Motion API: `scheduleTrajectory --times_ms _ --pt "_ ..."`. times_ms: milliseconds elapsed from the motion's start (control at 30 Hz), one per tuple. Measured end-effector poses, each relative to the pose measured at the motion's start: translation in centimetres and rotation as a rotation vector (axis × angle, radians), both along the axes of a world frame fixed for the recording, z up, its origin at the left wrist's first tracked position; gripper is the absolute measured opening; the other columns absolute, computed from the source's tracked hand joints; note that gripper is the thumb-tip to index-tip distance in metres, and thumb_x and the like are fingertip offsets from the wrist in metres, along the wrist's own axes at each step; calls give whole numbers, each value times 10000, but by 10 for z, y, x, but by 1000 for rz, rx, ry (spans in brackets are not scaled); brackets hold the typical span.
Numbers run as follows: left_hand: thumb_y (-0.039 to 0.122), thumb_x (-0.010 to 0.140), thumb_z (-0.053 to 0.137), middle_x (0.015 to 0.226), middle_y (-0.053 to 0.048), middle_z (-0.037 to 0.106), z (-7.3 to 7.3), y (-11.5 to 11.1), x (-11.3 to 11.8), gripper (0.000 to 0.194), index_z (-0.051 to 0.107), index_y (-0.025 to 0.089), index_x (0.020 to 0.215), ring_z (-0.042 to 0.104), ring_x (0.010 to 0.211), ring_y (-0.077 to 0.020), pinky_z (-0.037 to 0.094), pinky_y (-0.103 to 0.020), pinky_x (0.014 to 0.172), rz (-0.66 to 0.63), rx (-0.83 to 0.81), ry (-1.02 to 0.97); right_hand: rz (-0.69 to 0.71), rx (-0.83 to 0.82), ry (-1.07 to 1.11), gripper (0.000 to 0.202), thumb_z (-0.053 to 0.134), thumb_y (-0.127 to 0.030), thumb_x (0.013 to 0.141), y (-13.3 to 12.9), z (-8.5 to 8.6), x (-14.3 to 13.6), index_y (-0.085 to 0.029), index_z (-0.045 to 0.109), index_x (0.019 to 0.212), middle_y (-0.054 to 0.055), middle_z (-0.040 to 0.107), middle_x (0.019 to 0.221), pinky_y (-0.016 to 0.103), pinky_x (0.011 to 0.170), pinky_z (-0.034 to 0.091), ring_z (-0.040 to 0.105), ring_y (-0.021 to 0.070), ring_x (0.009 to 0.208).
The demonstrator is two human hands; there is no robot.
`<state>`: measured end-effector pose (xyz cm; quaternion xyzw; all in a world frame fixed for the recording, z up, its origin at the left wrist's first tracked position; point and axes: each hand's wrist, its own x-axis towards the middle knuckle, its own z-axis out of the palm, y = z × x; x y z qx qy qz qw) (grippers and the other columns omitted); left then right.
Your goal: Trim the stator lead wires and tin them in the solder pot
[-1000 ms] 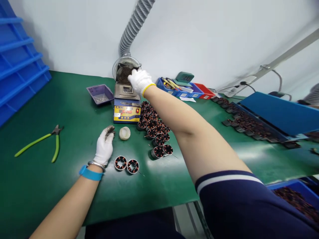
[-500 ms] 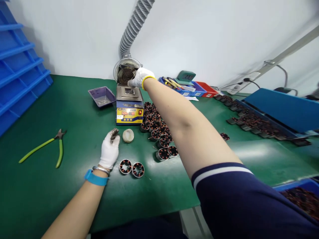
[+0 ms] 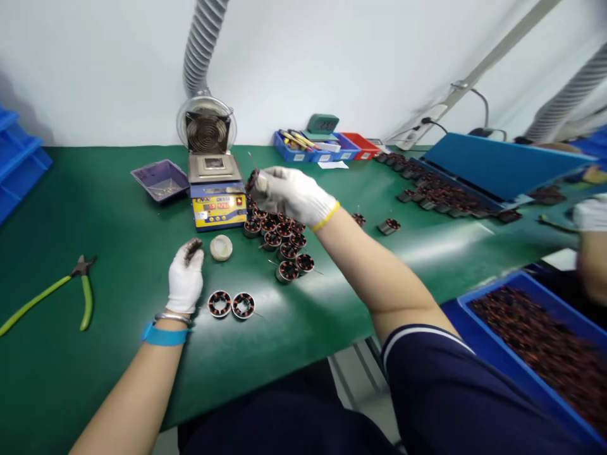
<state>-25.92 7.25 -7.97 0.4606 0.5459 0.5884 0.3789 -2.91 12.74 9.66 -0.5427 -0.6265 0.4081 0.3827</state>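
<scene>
My right hand (image 3: 296, 193), in a white glove with a yellow cuff edge, pinches a dark wound motor stator (image 3: 252, 181) with a thin wire sticking up. It is above a group of stators in metal rings (image 3: 284, 230), copper windings showing. My left hand (image 3: 185, 275), gloved with blackened fingertips, rests loosely curled on the green table, apparently holding nothing. Beside its fingers is a small round whitish pot (image 3: 220, 248). Two ringed stators (image 3: 231, 304) lie to its right. Behind stands a blue and yellow solder pot (image 3: 219, 205) with a lit red display.
Green-handled cutters (image 3: 81, 278) lie at left. A purple tray (image 3: 161, 180) sits beside the solder pot, under a grey exhaust hose (image 3: 202, 50). Pen bins (image 3: 313, 148) stand at the back. A blue bin of stators (image 3: 535, 341) is at right, near another person's gloved hand (image 3: 590, 215).
My right hand has moved from the solder pot's top back to the right, now showing a stator in its fingers. The view has turned right. My left hand stays beside the small pot.
</scene>
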Motion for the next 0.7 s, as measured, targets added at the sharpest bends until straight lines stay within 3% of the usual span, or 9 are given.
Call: scheduleTrajectory --times_ms 67,133,200,267,400,467,533,600,700 --pt "355 802 639 1149 -124 705 1 1 -1 333 651 167 1077 675 1074 -248 508 -456 1038 -3 -12 -1 59 -73 127 555 729 -417 740 -56 -34 13 -169 552 1204 50 695 895 297 617 556 647 148 684" --pt "356 791 649 1138 -111 707 1 2 -1 334 651 173 1070 679 1050 -236 524 -430 1015 -1 -12 -9 80 -117 108 659 752 -341 669 -108 -66 20 -178 513 1261 77 700 1037 327 697 591 692 183 822" --pt "352 776 666 1109 -102 713 1 4 -1 325 660 175 1048 686 1012 -228 543 -404 975 9 11 -23 65 -114 -1 598 719 -294 685 -148 -94 19 -200 524 1242 76 696 1090 357 777 604 702 202 918" --pt "358 765 680 1080 -97 719 2 5 -1 330 670 167 1034 692 958 -222 562 -386 917 21 29 -32 32 2 -179 505 714 -267 697 -172 -116 14 -211 567 1177 79 682 1132 398 892 582 682 223 1028" --pt "400 746 702 1053 -92 723 7 2 -2 365 678 162 1021 692 846 -201 579 -360 803 15 9 -15 49 265 -374 544 795 -403 701 -183 -143 5 -176 595 1153 125 664 1152 438 944 555 659 276 1090" --pt "404 731 712 1043 -89 722 12 -1 -3 352 678 173 994 691 817 -189 575 -336 765 18 -16 -23 68 390 -368 743 822 -563 656 -181 -146 10 -153 571 1223 161 654 1188 469 954 552 649 315 1115" --pt "393 730 710 1035 -88 718 16 -2 -5 329 667 178 975 686 796 -173 565 -307 734 48 -35 -57 48 593 -345 851 797 -617 666 -179 -144 22 -150 512 1317 183 629 1248 500 998 528 612 341 1186" --pt "376 747 685 1014 -89 709 20 -2 -8 310 644 167 973 676 767 -155 547 -281 692 94 -39 -95 -11 758 -395 731 725 -496 781 -175 -139 36 -157 463 1373 181 614 1273 518 1047 487 574 332 1237" --pt "364 771 633 978 -83 687 25 0 -12 308 597 143 983 658 736 -141 522 -265 650 148 -33 -122 -8 731 -660 540 596 -312 842 -164 -133 51 -131 502 1343 174 625 1254 559 1093 411 526 338 1265"
